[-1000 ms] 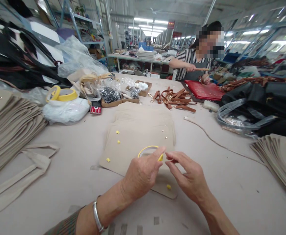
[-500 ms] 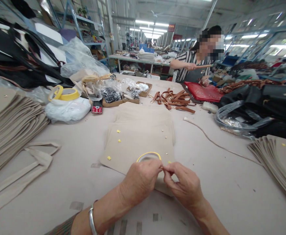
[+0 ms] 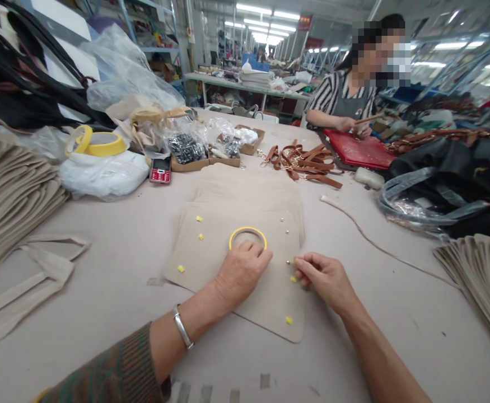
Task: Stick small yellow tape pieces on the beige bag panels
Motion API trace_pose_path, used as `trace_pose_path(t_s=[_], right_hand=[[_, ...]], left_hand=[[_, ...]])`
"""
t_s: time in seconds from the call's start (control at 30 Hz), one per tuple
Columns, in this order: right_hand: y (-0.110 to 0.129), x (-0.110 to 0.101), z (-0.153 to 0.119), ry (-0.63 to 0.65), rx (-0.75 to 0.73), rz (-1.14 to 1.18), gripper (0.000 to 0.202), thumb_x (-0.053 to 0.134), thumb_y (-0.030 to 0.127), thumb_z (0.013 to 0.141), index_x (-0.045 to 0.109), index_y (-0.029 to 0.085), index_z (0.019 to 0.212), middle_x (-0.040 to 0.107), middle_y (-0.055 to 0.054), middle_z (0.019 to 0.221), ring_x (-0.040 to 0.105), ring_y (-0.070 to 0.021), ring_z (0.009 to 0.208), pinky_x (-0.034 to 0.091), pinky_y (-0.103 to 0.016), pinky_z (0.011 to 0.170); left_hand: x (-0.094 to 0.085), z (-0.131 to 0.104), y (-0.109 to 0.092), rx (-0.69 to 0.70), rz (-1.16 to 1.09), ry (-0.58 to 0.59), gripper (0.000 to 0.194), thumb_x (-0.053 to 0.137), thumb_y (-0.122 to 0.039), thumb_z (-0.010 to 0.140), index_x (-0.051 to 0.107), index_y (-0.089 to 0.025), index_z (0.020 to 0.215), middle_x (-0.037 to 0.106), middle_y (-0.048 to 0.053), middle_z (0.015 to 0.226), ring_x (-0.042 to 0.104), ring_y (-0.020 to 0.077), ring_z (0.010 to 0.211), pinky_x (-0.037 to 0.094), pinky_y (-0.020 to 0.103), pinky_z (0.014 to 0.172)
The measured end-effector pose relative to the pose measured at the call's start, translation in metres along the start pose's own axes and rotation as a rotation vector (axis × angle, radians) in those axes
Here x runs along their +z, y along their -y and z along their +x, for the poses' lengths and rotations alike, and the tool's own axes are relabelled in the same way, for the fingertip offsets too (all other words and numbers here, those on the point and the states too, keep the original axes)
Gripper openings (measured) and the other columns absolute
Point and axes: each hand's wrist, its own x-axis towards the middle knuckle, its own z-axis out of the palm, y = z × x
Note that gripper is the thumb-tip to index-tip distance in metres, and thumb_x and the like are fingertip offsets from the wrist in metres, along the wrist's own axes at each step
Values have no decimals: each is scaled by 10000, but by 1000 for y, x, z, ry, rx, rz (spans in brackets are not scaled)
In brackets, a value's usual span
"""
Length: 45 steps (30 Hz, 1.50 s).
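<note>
Beige fabric panels point(image 3: 236, 274) lie stacked flat in front of me. Yellow tape pieces point(image 3: 181, 269) sit along the top panel's left side and near its lower right edge. Small metal studs point(image 3: 287, 232) show bare at its upper right. My left hand point(image 3: 245, 268) is closed on the near side of a yellow tape roll point(image 3: 248, 229), over the panel's middle. At the right edge, my right hand point(image 3: 318, 274) pinches a small bit of yellow tape beside a stud point(image 3: 288, 262); the fingertips mostly hide it.
Beige piles flank me, left point(image 3: 13, 190) and right point(image 3: 480, 268). Farther back are tape rolls point(image 3: 102, 146) on a white bag, a red phone point(image 3: 161, 170), boxes of hardware point(image 3: 190, 162) and brown straps point(image 3: 303, 159). A co-worker point(image 3: 349, 101) holds a tool over a red pad point(image 3: 358, 148).
My hands were together at the tape roll and have parted. The left moved forward with the roll; the right went to the panel's right edge. The co-worker's tool came down.
</note>
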Motion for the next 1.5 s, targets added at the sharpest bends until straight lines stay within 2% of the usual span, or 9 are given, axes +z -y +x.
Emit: trace_pose_path(t_s=[0.23,0.6,0.73,0.8,0.93,1.03,1.17,1.27,1.5], right_hand=[[-6,0,7,93,30,-115,344,652,484,760,677,142,783,593,9,574,534,-98,501,444,-198,466],[2,5,6,70,-264,-525,210,563,321,828,713,194,755,702,0,667,612,-141,596,442,-233,567],[5,9,6,52,-299,-620,199,551,294,835,696,206,732,689,15,649,612,-137,584,428,-241,581],[3,10,7,44,-301,-646,196,546,295,844,691,213,741,683,18,649,607,-135,579,423,-243,575],[-5,5,6,-52,-269,-609,220,596,363,829,654,198,963,615,43,550,555,-131,478,417,-245,506],[-11,-3,2,-49,-226,-489,232,556,401,864,627,191,929,595,40,543,550,-130,458,429,-236,459],[-16,-6,-2,12,-513,-587,196,512,311,907,676,207,887,693,-35,784,644,-158,702,506,-269,654],[-17,1,0,7,-656,-707,202,485,251,922,683,210,918,685,-42,820,643,-160,747,497,-271,694],[-10,15,5,-64,-484,-738,166,526,254,886,664,196,814,673,-27,762,622,-164,707,459,-281,680]], left_hand=[[7,-9,2,11,-64,61,123,446,-153,928,554,-173,872,550,62,865,465,227,812,442,365,739],[13,-9,5,55,-131,34,143,413,-95,908,532,-158,861,512,65,839,435,239,836,436,367,757],[13,-8,5,57,-134,35,146,408,-96,909,531,-151,851,511,67,830,436,242,848,443,371,776],[13,-8,5,55,-140,37,151,405,-97,909,534,-150,852,511,68,825,439,245,868,446,372,798],[14,-8,5,53,-159,33,179,378,-98,917,540,-154,867,514,66,821,443,239,859,449,376,818],[14,-9,6,61,-173,19,186,372,-96,918,543,-152,873,518,64,814,442,233,846,448,377,827],[14,-9,6,61,-166,11,186,376,-102,919,541,-155,851,519,62,806,441,232,843,444,376,837],[14,-9,6,64,-159,2,196,369,-104,921,542,-159,848,517,61,798,442,233,844,440,381,841],[14,-10,3,65,-170,0,171,393,-121,915,548,-168,862,525,60,819,451,235,862,440,388,857]])
